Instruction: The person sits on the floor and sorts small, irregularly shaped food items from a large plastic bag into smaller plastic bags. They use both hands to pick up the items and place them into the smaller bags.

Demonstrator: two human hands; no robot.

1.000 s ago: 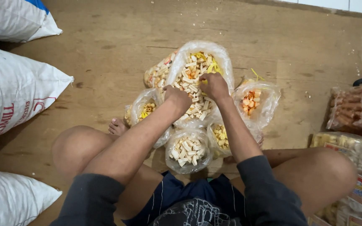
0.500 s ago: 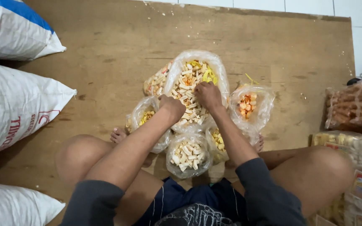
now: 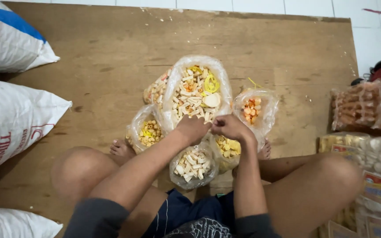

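I sit cross-legged on a wooden board [image 3: 89, 66] with several open clear plastic bags of crackers between my legs. The large bag [image 3: 195, 94] in the middle holds mixed white, yellow and orange pieces. My left hand [image 3: 192, 128] and my right hand [image 3: 230, 127] meet at its near rim, fingers closed and pinching the plastic. Around the large bag stand smaller ones: a bag of yellow rings [image 3: 148, 132] on the left, a bag of orange pieces [image 3: 252, 108] on the right, a bag of white pieces [image 3: 192, 164] and a bag of yellow chips [image 3: 228, 147] close to me.
Three white woven sacks [image 3: 9, 119] lie along the left edge. Packed bags of snacks [image 3: 362, 103] and boxes [image 3: 378, 189] are piled at the right. White floor tiles [image 3: 375, 31] lie past the board's far and right edges.
Both hands have drawn back from the middle of the large bag to its near rim and have come together there. The view has tilted down slightly.
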